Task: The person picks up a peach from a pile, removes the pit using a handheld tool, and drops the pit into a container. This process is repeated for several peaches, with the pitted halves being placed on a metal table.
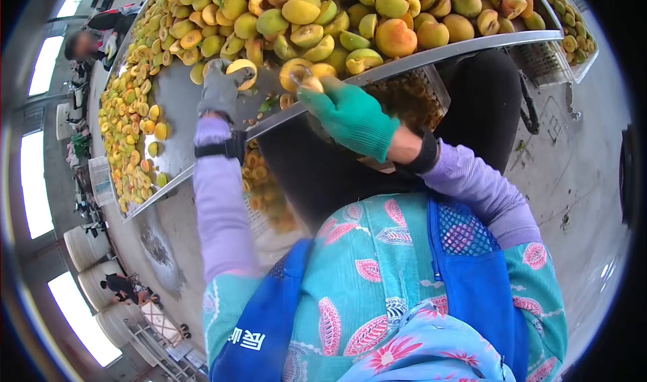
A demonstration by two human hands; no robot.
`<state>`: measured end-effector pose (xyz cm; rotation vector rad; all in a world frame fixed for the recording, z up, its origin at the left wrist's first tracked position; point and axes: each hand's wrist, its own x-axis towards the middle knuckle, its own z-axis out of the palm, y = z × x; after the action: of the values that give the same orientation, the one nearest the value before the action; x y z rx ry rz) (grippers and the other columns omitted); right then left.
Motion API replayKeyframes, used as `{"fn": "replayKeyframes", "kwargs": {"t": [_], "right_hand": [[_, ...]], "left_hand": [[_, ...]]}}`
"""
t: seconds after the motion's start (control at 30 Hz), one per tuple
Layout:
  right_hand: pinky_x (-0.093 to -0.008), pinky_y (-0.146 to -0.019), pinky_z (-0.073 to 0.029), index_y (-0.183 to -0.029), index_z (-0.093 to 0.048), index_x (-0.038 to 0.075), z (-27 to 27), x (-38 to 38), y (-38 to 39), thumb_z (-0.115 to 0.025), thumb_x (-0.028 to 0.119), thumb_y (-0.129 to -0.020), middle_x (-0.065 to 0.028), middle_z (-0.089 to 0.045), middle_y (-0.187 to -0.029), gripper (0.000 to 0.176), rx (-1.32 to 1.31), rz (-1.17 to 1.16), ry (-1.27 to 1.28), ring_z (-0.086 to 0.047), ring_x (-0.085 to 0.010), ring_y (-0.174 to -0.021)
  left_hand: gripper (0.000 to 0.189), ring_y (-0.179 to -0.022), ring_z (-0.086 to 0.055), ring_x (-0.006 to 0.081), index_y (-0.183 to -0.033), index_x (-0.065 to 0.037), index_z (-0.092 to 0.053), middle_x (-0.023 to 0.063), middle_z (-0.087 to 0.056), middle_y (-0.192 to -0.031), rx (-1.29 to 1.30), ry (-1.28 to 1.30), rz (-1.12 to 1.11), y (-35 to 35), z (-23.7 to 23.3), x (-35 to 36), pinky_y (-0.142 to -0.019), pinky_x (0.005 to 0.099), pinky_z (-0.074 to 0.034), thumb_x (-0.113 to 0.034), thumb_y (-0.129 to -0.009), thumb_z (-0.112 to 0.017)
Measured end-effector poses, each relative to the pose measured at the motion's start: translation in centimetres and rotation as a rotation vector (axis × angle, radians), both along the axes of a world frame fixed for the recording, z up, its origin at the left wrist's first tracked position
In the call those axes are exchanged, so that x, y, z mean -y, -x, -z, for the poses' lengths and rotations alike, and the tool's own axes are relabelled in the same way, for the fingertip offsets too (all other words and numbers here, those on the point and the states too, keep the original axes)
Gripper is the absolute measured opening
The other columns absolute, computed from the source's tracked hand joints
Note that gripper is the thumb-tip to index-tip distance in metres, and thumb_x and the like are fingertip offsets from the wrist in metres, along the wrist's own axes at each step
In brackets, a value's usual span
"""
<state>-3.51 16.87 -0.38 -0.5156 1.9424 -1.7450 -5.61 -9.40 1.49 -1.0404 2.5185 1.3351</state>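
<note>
My left hand [219, 89], in a grey glove, is over the metal table with its fingers closed on the edge of a hollowed peach half [242, 74]. My right hand [350, 118] wears a green glove and is at the table's near rim. Its fingers are pinched around a small tool with a thin metal loop [307, 71], mostly hidden by the glove. Beside the loop, a cut yellow peach half [294, 73] shows its hollow. Green and yellow peaches, many halved, are heaped just beyond both hands.
The raised metal rim [465, 47] of the table runs between my body and the fruit. Below it, a crate [435, 85] and fruit near my legs. More peaches fill a white crate [573, 35] at right. Another person [101, 38] is at the far left.
</note>
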Motion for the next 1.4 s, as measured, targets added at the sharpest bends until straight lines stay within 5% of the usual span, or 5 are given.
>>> {"fn": "replayKeyframes", "kwargs": {"t": [0.27,0.67,0.93,1.17,1.4], "right_hand": [[-0.0504,-0.07,-0.049,-0.094,-0.057,-0.003,0.0,2.0,-0.3,-0.043,0.045,-0.098,-0.0264,-0.063,-0.082,0.05,-0.221,-0.04,-0.156,-0.062,-0.0446,-0.077],[-0.0496,-0.072,-0.049,-0.102,-0.057,-0.006,-0.2,1.1,-1.0,-0.044,0.047,-0.097,-0.0279,-0.064,-0.086,0.055,-0.029,0.005,-0.077,-0.062,-0.0445,-0.083],[-0.0354,-0.049,-0.048,-0.104,-0.062,0.001,1.5,0.6,0.2,-0.047,0.054,-0.095,-0.0098,-0.059,-0.068,0.056,0.225,-0.124,0.255,-0.058,-0.0174,-0.057],[-0.0232,-0.036,-0.032,-0.092,-0.057,0.009,-3.3,-0.8,-1.0,-0.046,0.061,-0.094,0.0012,-0.047,-0.062,0.054,0.904,-0.259,0.464,-0.041,-0.009,-0.043],[-0.0247,-0.041,-0.031,-0.085,-0.049,0.015,-2.4,-0.9,-0.7,-0.046,0.049,-0.098,0.0069,-0.041,-0.055,0.037,1.271,-0.466,0.87,-0.038,-0.0092,-0.04]], "left_hand": [[0.029,-0.095,-0.064,0.0292,-0.106,-0.005,-0.063,0.0102,-0.066,-0.106,-0.829,0.478,0.407,-4.7,1.6,-9.3,-0.082,0.038,-0.052,-0.009,-0.078,-0.068],[0.028,-0.085,-0.062,0.0156,-0.108,0.002,-0.062,0.0079,-0.066,-0.1,-0.988,-0.132,-0.022,-4.3,2.6,-12.7,-0.075,0.0281,-0.051,-0.021,-0.101,-0.048],[0.025,-0.09,-0.061,0.0158,-0.112,0.003,-0.061,0.0083,-0.065,-0.102,-0.833,0.226,0.38,-4.2,1.9,-11.4,-0.075,0.0278,-0.051,-0.015,-0.097,-0.052],[0.025,-0.079,-0.061,0.0072,-0.102,0.0,-0.069,0.0026,-0.067,-0.086,-0.788,-0.5,-0.165,-1.9,1.7,-12.3,-0.067,0.0203,-0.046,-0.021,-0.096,-0.058],[0.049,-0.068,-0.061,0.0187,-0.093,0.001,-0.061,0.0133,-0.064,-0.079,-0.51,-0.685,0.249,-2.7,-2.1,-13.0,-0.064,0.0299,-0.053,-0.044,-0.099,-0.044]]}}
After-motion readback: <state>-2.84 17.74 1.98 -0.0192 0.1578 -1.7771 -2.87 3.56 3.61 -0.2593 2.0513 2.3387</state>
